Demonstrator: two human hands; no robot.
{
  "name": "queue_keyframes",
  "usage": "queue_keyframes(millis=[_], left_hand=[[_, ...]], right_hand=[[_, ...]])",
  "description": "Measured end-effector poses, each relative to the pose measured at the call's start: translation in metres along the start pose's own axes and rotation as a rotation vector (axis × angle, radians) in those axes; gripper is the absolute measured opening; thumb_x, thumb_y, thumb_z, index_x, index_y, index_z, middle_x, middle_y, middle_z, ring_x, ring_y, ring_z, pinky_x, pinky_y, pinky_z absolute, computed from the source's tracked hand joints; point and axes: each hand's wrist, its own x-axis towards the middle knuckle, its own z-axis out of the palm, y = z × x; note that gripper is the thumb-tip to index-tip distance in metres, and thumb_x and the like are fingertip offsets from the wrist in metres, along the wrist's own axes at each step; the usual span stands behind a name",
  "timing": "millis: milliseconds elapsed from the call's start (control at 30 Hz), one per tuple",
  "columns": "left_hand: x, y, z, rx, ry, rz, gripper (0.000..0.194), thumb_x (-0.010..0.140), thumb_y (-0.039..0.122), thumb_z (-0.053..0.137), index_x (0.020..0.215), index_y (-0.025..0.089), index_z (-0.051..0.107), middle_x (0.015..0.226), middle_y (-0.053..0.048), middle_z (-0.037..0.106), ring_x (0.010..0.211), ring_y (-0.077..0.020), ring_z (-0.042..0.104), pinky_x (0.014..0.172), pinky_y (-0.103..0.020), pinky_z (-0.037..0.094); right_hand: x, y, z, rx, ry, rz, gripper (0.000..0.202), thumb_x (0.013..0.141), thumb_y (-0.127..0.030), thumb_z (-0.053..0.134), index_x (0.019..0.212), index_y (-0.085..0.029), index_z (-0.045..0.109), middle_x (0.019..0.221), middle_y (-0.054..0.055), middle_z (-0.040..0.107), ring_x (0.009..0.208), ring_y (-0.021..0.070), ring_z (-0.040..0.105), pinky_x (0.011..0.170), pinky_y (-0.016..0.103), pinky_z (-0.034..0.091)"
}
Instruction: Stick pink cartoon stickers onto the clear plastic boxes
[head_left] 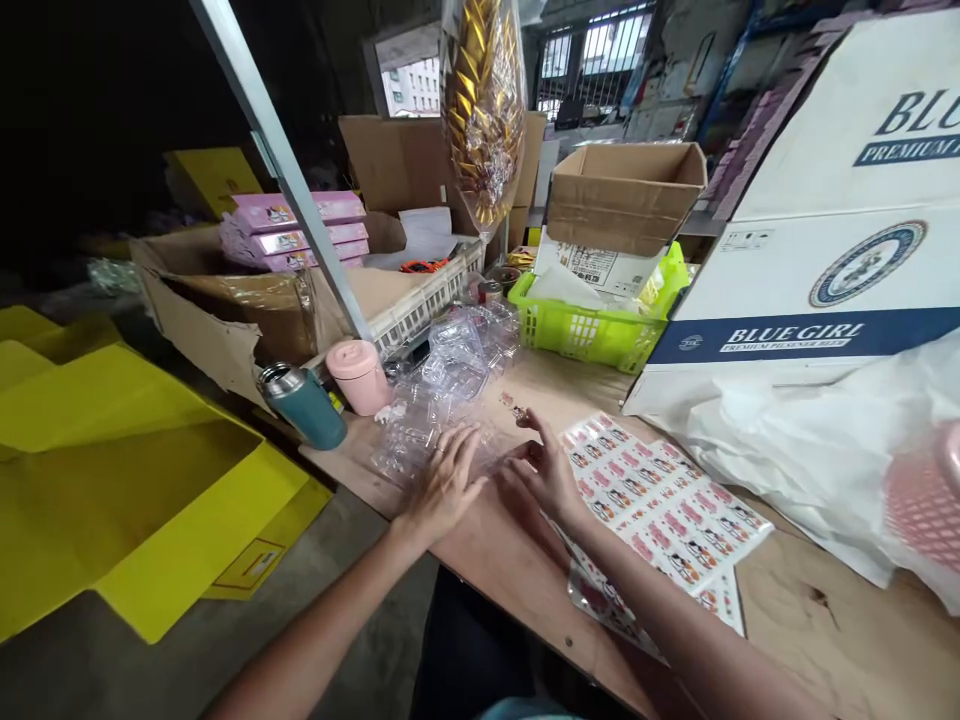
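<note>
1. Head view: the left hand (pixel 448 475) lies palm down near the front edge of the surface (pixel 817 590), its grip wide, fingers stretched over clear plastic packaging (pixel 457 365).
2. The right hand (pixel 546 465) is just beside it, fingers bent; a small printed sticker (pixel 508 400) shows at a raised fingertip. I cannot tell whether its grip is pinching it.
3. Overlapping sticker sheets (pixel 675 505) lie right of that hand, reaching toward the front edge.
4. A teal tumbler (pixel 311 408) tilts beside a pink cup (pixel 358 378) at the surface's left corner.
5. A green basket (pixel 585 335) sits toward the back edge.
</note>
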Motion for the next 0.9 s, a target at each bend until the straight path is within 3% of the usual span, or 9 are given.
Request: queue_keyframes(millis=[100, 200, 300, 367, 467, 533, 600, 767, 900], left_hand=[[-0.002, -0.006, 0.004, -0.002, -0.019, 0.027, 0.067, 0.092, 0.016, 0.054, 0.153, 0.020, 0.028, 0.150, -0.014, 0.046, 0.146, -0.0299, 0.033, 0.117, -0.050, 0.037], [-0.003, -0.006, 0.006, -0.029, 0.007, 0.041, 0.068, 0.092, 0.014, 0.054, 0.154, 0.021, 0.028, 0.156, -0.014, 0.041, 0.150, -0.0303, 0.026, 0.121, -0.053, 0.030], [-0.002, 0.014, 0.005, -0.250, 0.109, -0.038, 0.066, 0.090, 0.018, 0.061, 0.151, 0.025, 0.037, 0.161, -0.013, 0.031, 0.152, -0.0327, 0.021, 0.123, -0.056, 0.020], [0.000, 0.041, 0.005, -0.642, 0.155, -0.203, 0.062, 0.086, 0.023, 0.068, 0.145, 0.026, 0.047, 0.157, -0.012, 0.039, 0.147, -0.0325, 0.033, 0.122, -0.053, 0.025], [0.004, 0.090, 0.014, -1.470, 0.002, -0.518, 0.055, 0.082, 0.027, 0.076, 0.134, 0.022, 0.058, 0.142, -0.013, 0.055, 0.133, -0.0298, 0.051, 0.117, -0.048, 0.035], [0.010, 0.119, 0.026, -1.928, -0.161, -0.608, 0.050, 0.079, 0.029, 0.079, 0.126, 0.018, 0.065, 0.136, -0.014, 0.060, 0.128, -0.0276, 0.055, 0.117, -0.044, 0.033], [0.019, 0.140, 0.038, -2.194, -0.221, -0.600, 0.041, 0.077, 0.032, 0.082, 0.113, 0.017, 0.071, 0.120, -0.010, 0.068, 0.121, -0.0227, 0.059, 0.117, -0.040, 0.034], [0.044, 0.166, 0.055, -2.235, -0.145, -0.566, 0.016, 0.077, 0.032, 0.081, 0.077, 0.018, 0.073, 0.088, 0.000, 0.070, 0.095, -0.0145, 0.066, 0.105, -0.033, 0.045], [0.055, 0.177, 0.053, -2.105, -0.181, -0.589, 0.018, 0.084, 0.031, 0.074, 0.097, 0.019, 0.075, 0.086, -0.001, 0.073, 0.089, -0.0146, 0.069, 0.092, -0.031, 0.053]], right_hand=[[0.009, -0.001, -0.023, 0.032, 0.113, 0.034, 0.074, 0.072, -0.032, 0.078, 0.141, -0.026, 0.050, 0.127, 0.011, 0.058, 0.070, 0.0144, 0.063, 0.072, 0.037, 0.061], [0.010, -0.022, -0.057, 0.076, 0.214, 0.077, 0.075, 0.069, -0.033, 0.082, 0.138, -0.027, 0.053, 0.126, 0.007, 0.060, 0.068, 0.0113, 0.062, 0.071, 0.035, 0.062], [-0.003, -0.052, -0.081, 0.275, 0.247, 0.199, 0.068, 0.062, -0.024, 0.088, 0.126, -0.024, 0.064, 0.124, 0.004, 0.065, 0.073, 0.0106, 0.067, 0.074, 0.028, 0.063], [-0.017, -0.070, -0.089, 0.448, 0.271, 0.277, 0.058, 0.060, -0.017, 0.089, 0.115, -0.022, 0.071, 0.121, 0.004, 0.069, 0.075, 0.0099, 0.069, 0.073, 0.021, 0.063], [-0.039, -0.088, -0.098, 0.639, 0.327, 0.333, 0.046, 0.061, -0.013, 0.089, 0.104, -0.020, 0.075, 0.111, 0.002, 0.074, 0.073, 0.0076, 0.070, 0.072, 0.014, 0.062], [-0.051, -0.093, -0.104, 0.723, 0.354, 0.346, 0.043, 0.061, -0.012, 0.089, 0.102, -0.020, 0.076, 0.108, 0.000, 0.075, 0.072, 0.0060, 0.070, 0.073, 0.010, 0.060], [-0.063, -0.095, -0.110, 0.757, 0.373, 0.340, 0.042, 0.061, -0.012, 0.089, 0.101, -0.020, 0.076, 0.108, 0.001, 0.076, 0.072, 0.0058, 0.070, 0.071, 0.008, 0.060], [-0.086, -0.090, -0.126, 0.676, 0.466, 0.345, 0.046, 0.062, -0.014, 0.089, 0.105, -0.023, 0.077, 0.109, 0.001, 0.075, 0.071, 0.0073, 0.070, 0.062, 0.010, 0.060], [-0.101, -0.085, -0.146, 0.516, 0.548, 0.232, 0.044, 0.066, -0.021, 0.088, 0.109, -0.025, 0.076, 0.104, 0.001, 0.074, 0.074, 0.0098, 0.069, 0.067, 0.019, 0.063]])
